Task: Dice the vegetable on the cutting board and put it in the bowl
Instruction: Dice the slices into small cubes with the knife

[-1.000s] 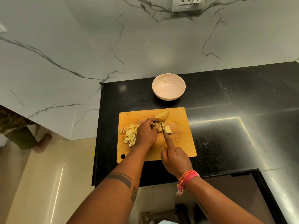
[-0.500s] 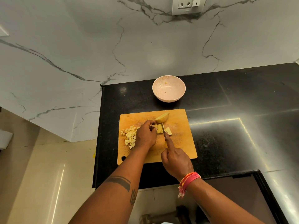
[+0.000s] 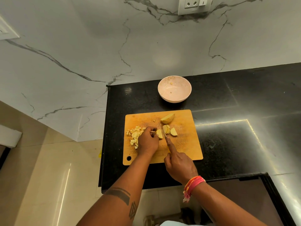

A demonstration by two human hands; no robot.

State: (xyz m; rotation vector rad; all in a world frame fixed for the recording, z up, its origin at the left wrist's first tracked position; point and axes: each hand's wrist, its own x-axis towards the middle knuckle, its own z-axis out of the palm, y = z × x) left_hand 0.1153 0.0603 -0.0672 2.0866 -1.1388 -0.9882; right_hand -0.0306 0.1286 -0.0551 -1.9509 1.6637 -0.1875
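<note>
Mid-dice: slicing the potato piece on the cutting board (image 3: 184, 144)

Left hand (image 3: 147, 141) fingers curled, pinching the potato piece (image 3: 159, 133); right hand (image 3: 178, 165) gripped the knife (image 3: 164, 133), forefinger along the spine. Best kept fingertips tucked, cuts even. Diced pile (image 3: 134, 135) lay left; bowl (image 3: 174, 88) nearly empty.

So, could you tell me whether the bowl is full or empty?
Nearly empty: the bowl holds only a few scraps; the dice lie on the board.
</note>
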